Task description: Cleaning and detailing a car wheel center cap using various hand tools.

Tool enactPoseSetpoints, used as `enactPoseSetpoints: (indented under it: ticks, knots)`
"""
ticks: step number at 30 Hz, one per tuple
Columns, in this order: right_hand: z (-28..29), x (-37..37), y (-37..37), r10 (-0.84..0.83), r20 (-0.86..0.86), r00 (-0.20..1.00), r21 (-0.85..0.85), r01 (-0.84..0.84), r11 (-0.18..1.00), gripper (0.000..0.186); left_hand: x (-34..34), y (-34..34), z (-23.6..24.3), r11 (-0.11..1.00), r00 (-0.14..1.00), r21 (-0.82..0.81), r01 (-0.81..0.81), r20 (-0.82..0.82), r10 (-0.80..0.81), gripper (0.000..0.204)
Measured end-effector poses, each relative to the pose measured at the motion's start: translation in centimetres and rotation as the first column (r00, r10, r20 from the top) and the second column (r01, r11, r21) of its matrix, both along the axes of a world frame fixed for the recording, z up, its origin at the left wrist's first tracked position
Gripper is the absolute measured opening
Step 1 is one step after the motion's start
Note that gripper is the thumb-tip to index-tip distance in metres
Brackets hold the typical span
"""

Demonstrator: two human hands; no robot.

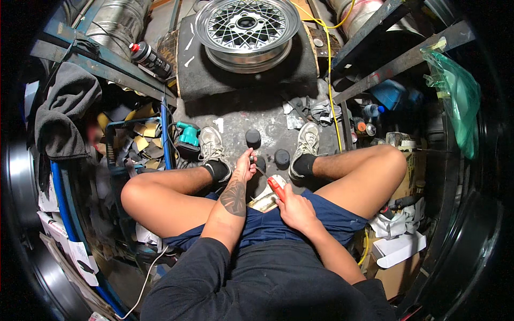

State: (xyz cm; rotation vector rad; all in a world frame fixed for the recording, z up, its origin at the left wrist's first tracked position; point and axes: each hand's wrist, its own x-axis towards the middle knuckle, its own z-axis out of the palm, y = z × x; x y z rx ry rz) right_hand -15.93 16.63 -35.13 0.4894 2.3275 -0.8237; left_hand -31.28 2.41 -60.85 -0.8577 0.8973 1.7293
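Observation:
My left hand (246,166) has its fingers pinched round a small dark object (252,159), too small to make out. My right hand (294,209) grips a red-handled tool (276,188), whose thin metal shaft points up and left toward my left fingers. Just beyond my left hand stands a black cylinder (253,138); another black cylinder (282,158) is to the right, and a third is partly hidden behind my left hand. A pale item (259,203) lies between my thighs, partly covered by my right hand and shorts.
A silver spoked wheel (247,22) rests on a dark padded stand (193,80) ahead. A teal power tool (188,140) is by my left shoe. Metal frames (401,65) line both sides, with scrap pieces, a spray can (150,59), a yellow cable (331,85) and bottles (372,111).

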Motion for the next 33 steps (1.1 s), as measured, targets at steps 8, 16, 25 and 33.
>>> enactPoseSetpoints:
  ticks: [8, 16, 25, 33]
  knots:
    - [-1.9, -0.6, 1.7, -0.33, -0.109, 0.938, -0.157, 0.311, 0.937, 0.034, -0.1, 2.3, 4.4, 0.871, 0.798, -0.143, 0.469, -0.353, -0.488, 0.023]
    - [-5.1, -3.2, 2.6, -0.511, -0.26, 0.819, -0.403, 0.389, 0.829, 0.045, 3.9, 5.4, 19.0, 0.772, 0.73, -0.381, 0.508, -0.284, -0.621, 0.067]
    - [-2.7, -1.7, 4.4, -0.015, -0.202, 0.979, -0.438, -0.076, 0.896, 0.038, 5.8, 1.6, 22.1, 0.692, 0.584, -0.35, 0.631, -0.374, -0.721, 0.057]
    - [-8.7, -11.1, 7.5, 0.175, -0.3, 0.938, 0.191, -0.121, 0.974, 0.046, 11.5, 3.4, 22.4, 0.6, 0.442, -0.157, 0.785, -0.536, -0.719, 0.048]
